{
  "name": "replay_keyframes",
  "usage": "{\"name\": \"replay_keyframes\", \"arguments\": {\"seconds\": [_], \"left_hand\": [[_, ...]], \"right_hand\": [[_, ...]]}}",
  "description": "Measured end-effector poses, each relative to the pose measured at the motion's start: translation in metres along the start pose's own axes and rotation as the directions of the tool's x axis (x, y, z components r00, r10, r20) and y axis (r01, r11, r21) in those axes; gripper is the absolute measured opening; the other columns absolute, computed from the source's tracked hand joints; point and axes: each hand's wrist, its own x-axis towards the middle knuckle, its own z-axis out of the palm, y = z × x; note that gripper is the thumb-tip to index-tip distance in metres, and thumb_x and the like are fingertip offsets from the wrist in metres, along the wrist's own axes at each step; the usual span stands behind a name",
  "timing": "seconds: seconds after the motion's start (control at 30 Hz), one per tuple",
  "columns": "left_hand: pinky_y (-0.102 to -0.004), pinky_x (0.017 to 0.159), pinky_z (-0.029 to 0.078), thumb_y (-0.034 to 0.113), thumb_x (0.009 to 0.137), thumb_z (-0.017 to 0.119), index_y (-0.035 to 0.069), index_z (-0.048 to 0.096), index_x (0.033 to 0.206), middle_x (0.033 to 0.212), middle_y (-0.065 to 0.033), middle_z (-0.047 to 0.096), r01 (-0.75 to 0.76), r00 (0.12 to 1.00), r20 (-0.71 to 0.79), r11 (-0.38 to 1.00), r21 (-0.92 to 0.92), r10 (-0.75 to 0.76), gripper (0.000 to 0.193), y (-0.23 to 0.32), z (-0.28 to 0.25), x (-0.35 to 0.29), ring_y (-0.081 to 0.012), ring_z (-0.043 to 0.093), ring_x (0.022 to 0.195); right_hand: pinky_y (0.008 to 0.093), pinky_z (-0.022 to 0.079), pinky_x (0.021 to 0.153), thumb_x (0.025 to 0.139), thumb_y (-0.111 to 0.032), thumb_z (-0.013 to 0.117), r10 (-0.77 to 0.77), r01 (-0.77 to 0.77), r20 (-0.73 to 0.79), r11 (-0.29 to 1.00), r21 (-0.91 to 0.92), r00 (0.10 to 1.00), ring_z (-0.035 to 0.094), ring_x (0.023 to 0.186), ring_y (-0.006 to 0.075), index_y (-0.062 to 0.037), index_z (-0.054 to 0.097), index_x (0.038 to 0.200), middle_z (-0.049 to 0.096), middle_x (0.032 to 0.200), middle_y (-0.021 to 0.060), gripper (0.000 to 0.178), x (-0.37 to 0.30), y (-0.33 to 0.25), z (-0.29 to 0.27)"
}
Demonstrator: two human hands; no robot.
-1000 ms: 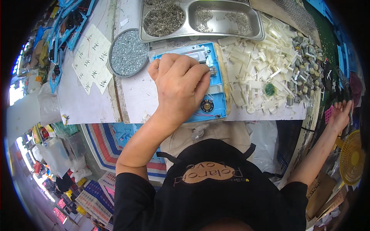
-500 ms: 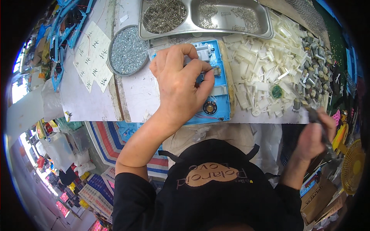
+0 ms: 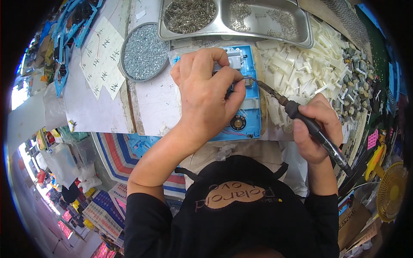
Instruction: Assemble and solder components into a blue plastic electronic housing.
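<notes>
A blue plastic casing (image 3: 254, 124) lies on the table edge, holding a round black speaker (image 3: 238, 122) and white plastic parts. My left hand (image 3: 202, 90) rests over the casing, thumb and forefinger pinched beside a small metal part (image 3: 248, 81); what they hold is hidden. In my right hand (image 3: 320, 127) is a soldering iron (image 3: 314, 129) with a black handle. Its thin tip reaches left to the metal part, right at my left fingertips; whether it touches cannot be made out.
Left of the casing stands a round tray of small screws (image 3: 145, 51). Behind it is a steel tray (image 3: 262, 36) with springs. White plastic parts (image 3: 297, 69) and small motors (image 3: 355, 86) are heaped at right. Marked paper sheets (image 3: 101, 60) lie at left, a yellow fan (image 3: 391, 191) at lower right.
My right hand has brought the soldering iron from the right, near the motors, leftward over the casing to my left fingertips. My left hand keeps its pinch at nearly the same spot.
</notes>
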Motion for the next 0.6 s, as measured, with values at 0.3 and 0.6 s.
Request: {"name": "replay_keyframes", "arguments": {"seconds": [0.3,0.6], "left_hand": [[-0.0448,0.090,0.032,0.013,0.069,0.080,0.013,0.072,0.081,0.105,-0.0029,0.058,0.004,1.000,0.006,1.000,-0.018,-0.004,0.013,-0.0012,0.0005,-0.0014,-0.0269,0.052,0.102],[-0.0414,0.088,0.033,0.013,0.070,0.081,0.012,0.074,0.081,0.103,-0.0031,0.057,-0.015,1.000,-0.002,1.000,0.008,0.015,0.013,-0.0011,0.0005,-0.0004,-0.0245,0.051,0.096]], "right_hand": [[0.0290,0.040,0.055,0.081,-0.004,0.078,-0.001,0.001,0.004,1.000,-0.022,1.000,0.053,0.061,0.0175,-0.0008,0.067,0.103,0.062,0.073,0.0077,0.025,0.0041,0.0007,0.0052],[0.0288,0.040,0.056,0.082,-0.003,0.078,0.013,-0.013,0.000,1.000,-0.024,1.000,0.053,0.063,0.0177,0.0000,0.066,0.105,0.063,0.075,0.0090,0.026,0.0005,-0.0014,-0.0004]]}}
